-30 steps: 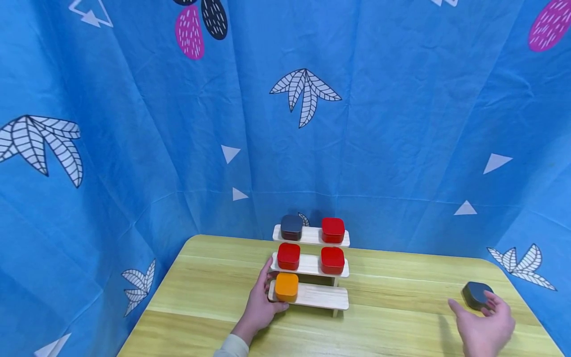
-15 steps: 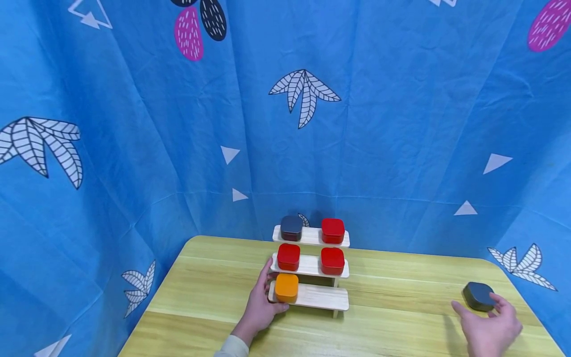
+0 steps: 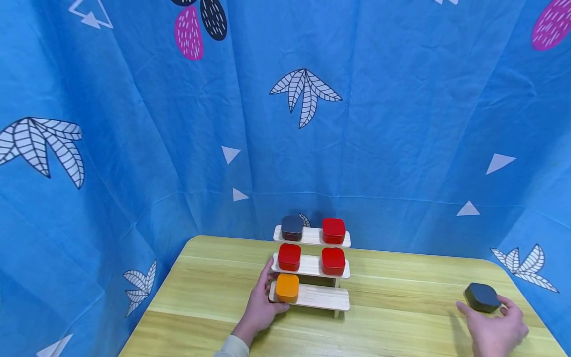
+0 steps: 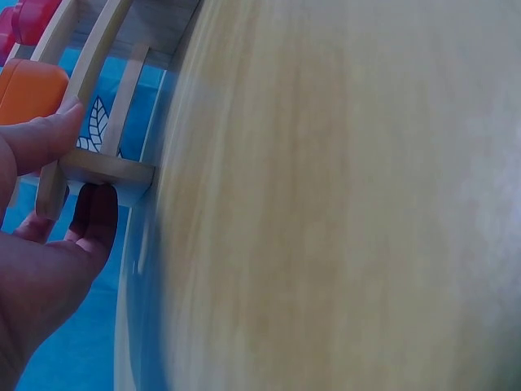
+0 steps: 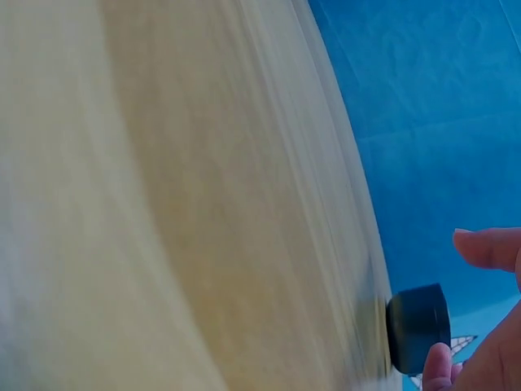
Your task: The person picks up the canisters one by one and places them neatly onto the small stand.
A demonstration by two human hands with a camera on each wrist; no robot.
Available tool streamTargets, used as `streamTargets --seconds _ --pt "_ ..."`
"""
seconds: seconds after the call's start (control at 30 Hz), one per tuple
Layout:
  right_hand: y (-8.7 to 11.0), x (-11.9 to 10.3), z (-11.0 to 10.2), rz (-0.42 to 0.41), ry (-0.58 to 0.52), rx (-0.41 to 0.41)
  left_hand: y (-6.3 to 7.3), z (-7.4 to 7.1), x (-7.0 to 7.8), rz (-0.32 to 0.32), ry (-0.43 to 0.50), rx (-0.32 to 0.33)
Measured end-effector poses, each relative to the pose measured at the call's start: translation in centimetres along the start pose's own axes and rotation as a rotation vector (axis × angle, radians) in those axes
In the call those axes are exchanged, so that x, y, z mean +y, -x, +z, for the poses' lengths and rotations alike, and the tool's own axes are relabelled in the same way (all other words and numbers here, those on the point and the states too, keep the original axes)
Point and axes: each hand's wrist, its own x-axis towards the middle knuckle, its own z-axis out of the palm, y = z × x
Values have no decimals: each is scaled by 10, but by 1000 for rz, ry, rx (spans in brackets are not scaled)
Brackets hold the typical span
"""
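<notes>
A small wooden three-tier stand (image 3: 323, 296) is at the middle of the table's back edge. My left hand (image 3: 261, 302) grips its left end, thumb on the lowest tier beside an orange square box (image 3: 287, 288). Its other fingers curl behind and under the wood in the left wrist view. Out to the right, a dark rounded-square box (image 3: 483, 297) stands near the table's right edge. My right hand (image 3: 496, 325) is just in front of it, thumb apart on the left and fingertips at its right side. Whether these fingertips touch it I cannot tell.
On the top tier are a dark box (image 3: 292, 228) and a red box (image 3: 333, 231). Two red boxes, left (image 3: 289, 257) and right (image 3: 333, 261), sit on the middle tier. A blue patterned curtain (image 3: 383, 148) hangs behind and beside the wood-grain table (image 3: 401, 297).
My right hand has shifted slightly rightward around the dark box, its fingers now at the box's right side. My left hand keeps its grip on the stand.
</notes>
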Motion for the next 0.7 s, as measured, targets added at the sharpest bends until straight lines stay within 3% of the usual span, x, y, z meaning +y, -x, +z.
streamTargets --seconds 0.7 --pt "-12 -5 -3 77 -34 -10 0 0 1 -33 8 -6"
